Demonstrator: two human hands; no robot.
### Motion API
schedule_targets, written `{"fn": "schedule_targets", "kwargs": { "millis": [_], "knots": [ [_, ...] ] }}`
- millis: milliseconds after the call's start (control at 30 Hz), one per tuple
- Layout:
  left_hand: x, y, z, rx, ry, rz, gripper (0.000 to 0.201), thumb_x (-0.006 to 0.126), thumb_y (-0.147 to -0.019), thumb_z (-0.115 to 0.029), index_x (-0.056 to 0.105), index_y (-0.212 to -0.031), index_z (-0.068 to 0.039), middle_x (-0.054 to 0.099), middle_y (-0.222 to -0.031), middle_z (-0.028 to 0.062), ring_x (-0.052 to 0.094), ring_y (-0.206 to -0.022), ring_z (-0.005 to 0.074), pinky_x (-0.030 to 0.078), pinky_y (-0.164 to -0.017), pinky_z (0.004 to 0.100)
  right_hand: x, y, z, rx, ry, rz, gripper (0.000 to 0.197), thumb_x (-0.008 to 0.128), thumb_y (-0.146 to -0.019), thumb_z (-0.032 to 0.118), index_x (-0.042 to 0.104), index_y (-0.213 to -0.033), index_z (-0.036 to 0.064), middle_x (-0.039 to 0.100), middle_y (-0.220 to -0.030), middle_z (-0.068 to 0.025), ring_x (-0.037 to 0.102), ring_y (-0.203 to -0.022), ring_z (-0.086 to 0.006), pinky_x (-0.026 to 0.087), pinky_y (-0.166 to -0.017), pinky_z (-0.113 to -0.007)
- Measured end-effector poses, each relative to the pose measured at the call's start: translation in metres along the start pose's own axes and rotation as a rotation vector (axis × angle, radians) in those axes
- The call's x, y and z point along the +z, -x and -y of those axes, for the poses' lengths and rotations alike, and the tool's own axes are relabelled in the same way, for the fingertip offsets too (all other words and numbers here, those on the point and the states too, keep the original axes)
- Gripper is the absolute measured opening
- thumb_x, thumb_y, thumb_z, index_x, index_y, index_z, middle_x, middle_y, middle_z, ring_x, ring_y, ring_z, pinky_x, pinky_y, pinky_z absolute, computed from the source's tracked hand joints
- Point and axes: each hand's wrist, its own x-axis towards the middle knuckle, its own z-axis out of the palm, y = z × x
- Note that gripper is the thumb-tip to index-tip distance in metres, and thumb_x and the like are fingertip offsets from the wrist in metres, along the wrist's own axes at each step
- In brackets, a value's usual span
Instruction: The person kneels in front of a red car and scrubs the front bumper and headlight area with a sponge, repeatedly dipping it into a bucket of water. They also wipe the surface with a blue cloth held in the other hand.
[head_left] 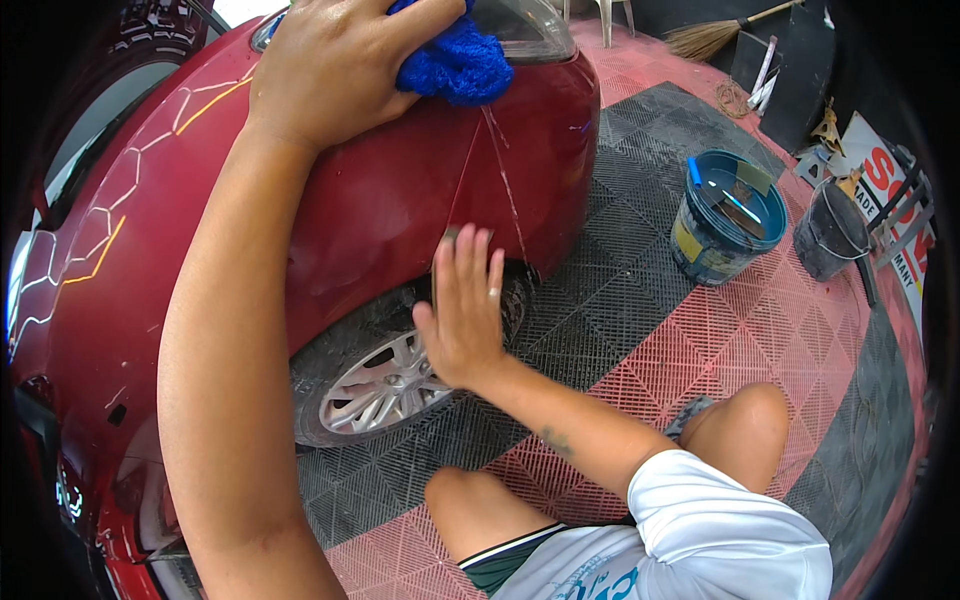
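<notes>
My left hand (325, 75) is up at the headlight corner of a dark red car, its fingers closed around a bunched bright blue cloth (455, 62). My right hand (465, 315) lies with its fingers stretched and together against the front fender (390, 215), just above the wheel arch. A thin dark edge shows past its fingertips; what lies under the palm is hidden. Wet streaks run down the panel from below the cloth. Under the hand sits the front wheel (385, 395) with silver spokes.
A blue-rimmed bucket (725, 215) holding liquid and blue-handled items stands to the right. Beyond it are a small dark bucket (832, 232) with a wire handle, a leaning signboard (868, 150) and a straw broom (705, 40). Grid tiles (640, 330) in black and red cover the floor.
</notes>
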Motion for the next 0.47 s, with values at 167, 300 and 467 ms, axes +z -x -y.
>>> {"fn": "schedule_targets", "kwargs": {
  "millis": [167,300,467],
  "knots": [
    [0.004,0.001,0.001,0.045,-0.017,-0.041,0.041,0.079,-0.069,-0.017,0.070,-0.108,-0.017,0.066,-0.120,0.0110,0.067,-0.102,0.0377,0.057,-0.088,0.0488,-0.033,-0.076,-0.010,0.060,0.019,-0.052,0.077,0.045,-0.110,0.032,0.014,-0.167,-0.0099,0.007,-0.174,-0.0372,0.002,-0.163,-0.0543,0.001,-0.128,-0.067],
    [-0.004,-0.004,0.000,0.013,-0.002,-0.007,0.040,0.079,-0.069,-0.017,0.070,-0.108,-0.016,0.066,-0.119,0.0116,0.067,-0.104,0.0378,0.056,-0.088,0.0488,-0.005,0.026,-0.007,0.003,-0.064,0.151,0.079,0.044,-0.110,0.034,0.012,-0.167,-0.0100,0.006,-0.173,-0.0393,-0.001,-0.162,-0.0558,-0.002,-0.127,-0.068],
    [0.003,-0.005,0.003,0.047,0.024,-0.060,0.037,0.079,-0.071,-0.018,0.069,-0.106,-0.014,0.066,-0.118,0.0130,0.067,-0.107,0.0381,0.056,-0.090,0.0476,-0.037,-0.111,-0.031,0.012,0.076,-0.138,0.082,0.051,-0.108,0.035,0.015,-0.168,-0.0084,0.008,-0.176,-0.0323,0.002,-0.164,-0.0489,0.001,-0.127,-0.069]
  ]
}}
